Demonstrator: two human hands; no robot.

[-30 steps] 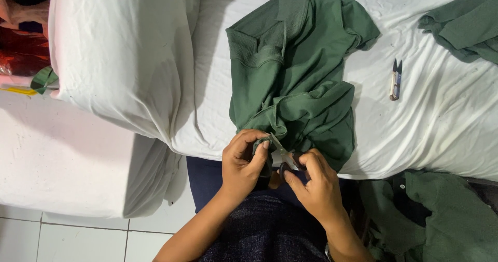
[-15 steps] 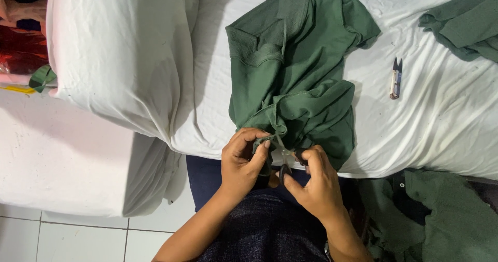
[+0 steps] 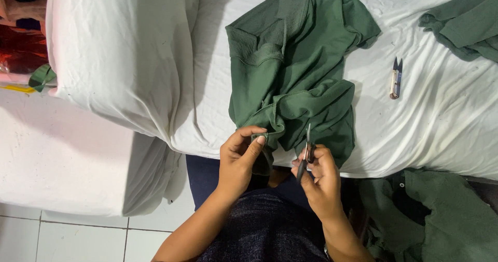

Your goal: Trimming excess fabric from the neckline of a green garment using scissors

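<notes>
Two hands worked at the bed's near edge: the left hand pinched the green shirt's hem tight so the right hand, gripping small snips, could reach it.

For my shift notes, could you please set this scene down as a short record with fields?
Surface: white sheet over a table
Main garment: green shirt, spread on the sheet, collar away from the person
Left hand: pinches the shirt's near edge between thumb and fingers
Right hand: holds small snips, blades pointing up toward the shirt
Spare tool: second pair of snips, lying on the sheet to the right, untouched
Other cloth: green garment at far right; more green cloth at lower right
</notes>
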